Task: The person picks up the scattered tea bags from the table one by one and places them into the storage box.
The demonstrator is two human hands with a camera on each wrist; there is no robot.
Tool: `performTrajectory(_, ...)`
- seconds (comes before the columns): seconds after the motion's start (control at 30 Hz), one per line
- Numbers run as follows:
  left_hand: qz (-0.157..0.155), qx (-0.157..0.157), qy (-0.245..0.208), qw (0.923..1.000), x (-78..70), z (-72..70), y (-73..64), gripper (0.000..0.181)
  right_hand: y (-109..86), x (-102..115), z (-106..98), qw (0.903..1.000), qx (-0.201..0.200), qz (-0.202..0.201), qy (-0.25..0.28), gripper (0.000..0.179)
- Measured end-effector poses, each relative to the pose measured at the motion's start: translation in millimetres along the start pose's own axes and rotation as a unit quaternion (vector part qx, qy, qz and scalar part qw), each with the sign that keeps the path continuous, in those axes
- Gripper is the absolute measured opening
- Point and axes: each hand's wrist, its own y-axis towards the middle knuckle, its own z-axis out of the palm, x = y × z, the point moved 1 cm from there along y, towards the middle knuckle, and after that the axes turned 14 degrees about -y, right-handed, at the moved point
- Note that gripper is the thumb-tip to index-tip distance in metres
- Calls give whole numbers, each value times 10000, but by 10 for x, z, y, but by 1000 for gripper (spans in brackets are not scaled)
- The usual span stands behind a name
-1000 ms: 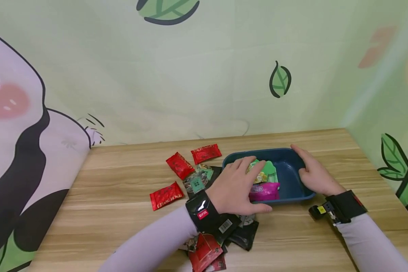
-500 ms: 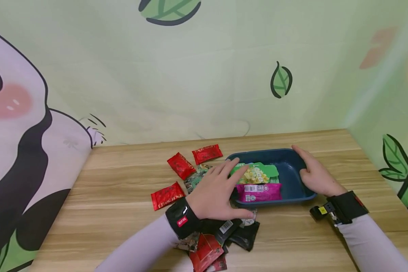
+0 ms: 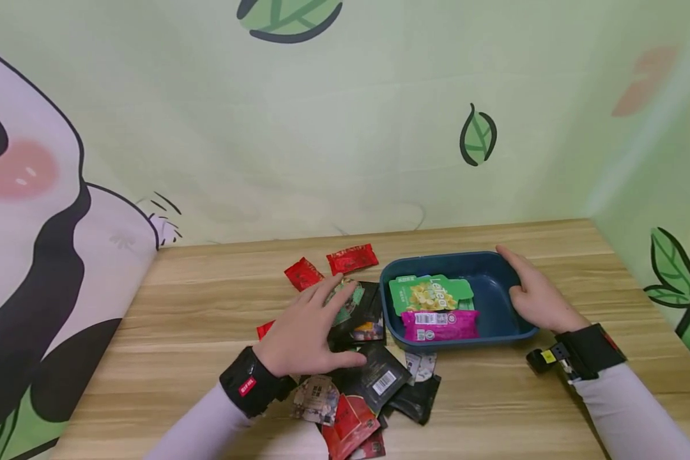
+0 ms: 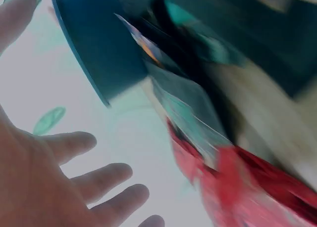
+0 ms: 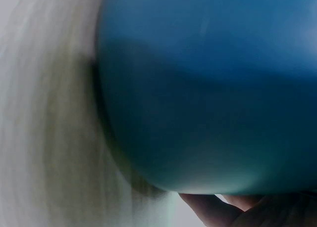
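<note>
My left hand (image 3: 299, 335) is over the left part of a pile of packets with its fingers spread, holding nothing. Near its fingertips are black sachets (image 3: 370, 303) with green patterned fronts. The left wrist view shows the same spread fingers (image 4: 106, 180) beside the packets. My right hand (image 3: 543, 300) grips the right end of a blue plastic box (image 3: 460, 345), its thumb over the rim. A green "Leleo" packet (image 3: 431, 294) and a magenta packet (image 3: 439, 326) lie in the box's left half. Its blue wall (image 5: 208, 113) fills much of the right wrist view.
Red packets (image 3: 352, 258) lie behind and left of the pile. Below the left hand are a black sachet with a barcode (image 3: 379, 380), a brown patterned one (image 3: 316, 400) and red ones (image 3: 349, 425). The wooden table (image 3: 195, 306) meets a printed cloth backdrop.
My left hand has moved left, from above the box to over the packet pile, uncovering the green and magenta packets. The right hand stays at the box's right end.
</note>
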Motion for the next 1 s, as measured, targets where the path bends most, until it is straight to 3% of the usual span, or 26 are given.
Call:
performTrajectory(0.23,-449,-21,-203,9988,301,-35,-215,112,13,16,-15,10000,26,-14,86,72)
performTrajectory(0.5,-817,72,-271,9963,538,-135,-359,106,-12,-1,-12,9998,4,38,198,70)
performTrajectory(0.87,-1298,215,218,9911,609,-205,-380,103,23,-74,-20,9887,499,523,1312,72)
performTrajectory(1.0,-1365,229,370,9897,625,-185,-371,99,27,-132,-36,9887,563,582,1263,64)
